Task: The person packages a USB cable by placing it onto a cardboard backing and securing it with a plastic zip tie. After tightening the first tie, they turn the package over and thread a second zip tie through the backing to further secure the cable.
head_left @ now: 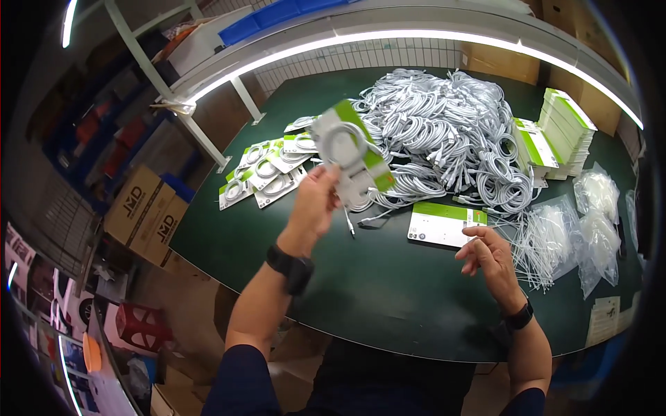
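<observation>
Raised over the middle left of the table, my left hand (318,204) is closed on the lower edge of a green and white packaging card with a coiled white cable on it (345,147). The card is tilted and slightly blurred. My right hand (490,259) holds nothing, its fingers bent but apart, over the near right edge of a flat green and white card (438,223) that bears no cable. Whether the fingers touch that card I cannot tell. Beyond both hands rises a large heap of coiled white cables (437,132). Several cards with cables (267,168) lie left of it.
Stacks of green and white cards (565,135) stand at the back right. Loose white cable ties (531,249) and plastic bags of ties (598,229) lie right of my right hand. A lit shelf edge (388,36) spans the back of the green table (368,291). Cardboard boxes (146,215) stand left.
</observation>
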The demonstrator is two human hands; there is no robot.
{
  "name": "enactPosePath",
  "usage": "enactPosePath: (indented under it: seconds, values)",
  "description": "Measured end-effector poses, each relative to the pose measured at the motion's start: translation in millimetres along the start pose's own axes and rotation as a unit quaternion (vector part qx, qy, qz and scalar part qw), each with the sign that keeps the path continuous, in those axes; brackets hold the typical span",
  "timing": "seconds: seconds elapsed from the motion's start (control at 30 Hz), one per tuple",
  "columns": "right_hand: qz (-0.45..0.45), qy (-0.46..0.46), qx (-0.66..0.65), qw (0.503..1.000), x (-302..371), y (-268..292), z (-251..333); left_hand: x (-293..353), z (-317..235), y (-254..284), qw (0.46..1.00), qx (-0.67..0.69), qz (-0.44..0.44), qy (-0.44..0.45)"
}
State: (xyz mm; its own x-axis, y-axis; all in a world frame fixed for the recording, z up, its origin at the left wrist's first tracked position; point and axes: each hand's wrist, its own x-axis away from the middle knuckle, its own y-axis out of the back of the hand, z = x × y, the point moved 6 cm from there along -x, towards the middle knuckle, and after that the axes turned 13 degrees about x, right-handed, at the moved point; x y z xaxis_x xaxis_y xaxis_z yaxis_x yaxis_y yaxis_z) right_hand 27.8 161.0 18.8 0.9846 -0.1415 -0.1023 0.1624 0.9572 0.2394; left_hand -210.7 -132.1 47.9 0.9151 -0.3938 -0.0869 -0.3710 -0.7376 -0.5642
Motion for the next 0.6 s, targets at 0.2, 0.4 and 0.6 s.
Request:
enactPosePath:
  seconds: [0.2,0.4,0.6]
  values:
    - [0.031,-0.031,0.036,0.998,-1,-9,-4,-72,-54,93,0.985,0.030,-0.167,-0.039]
    - [0.064,-0.036,0.091,0.993,-1,-17,-8,-59,-1,120,0.956,-0.263,-0.129,-0.038]
    - [0.057,-0.030,0.103,0.993,-1,-17,-11,-30,27,28,0.691,-0.688,0.029,-0.221]
